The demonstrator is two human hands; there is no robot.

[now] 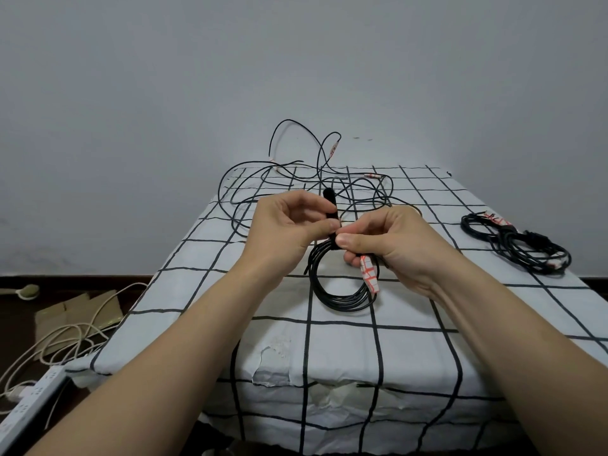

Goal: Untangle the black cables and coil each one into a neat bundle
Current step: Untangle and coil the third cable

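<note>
Item: left hand [289, 225], thumb and fingers pinching a black strap [330, 205] at the top of the coil [342, 299].
Item: right hand [388, 238], clamped on the coil's top, strands gathered under the fingers.
Item: coil, wound, held just above the tabletop [345, 350]; red-and-white tag [370, 274] on its right side.
Right of coil, well apart: finished bundles [523, 248].
Behind coil: loose tangle [296, 182], not yet wound.
Status: roughly midway by my reckoning. This coil is being tied; the tangle remains.
</note>
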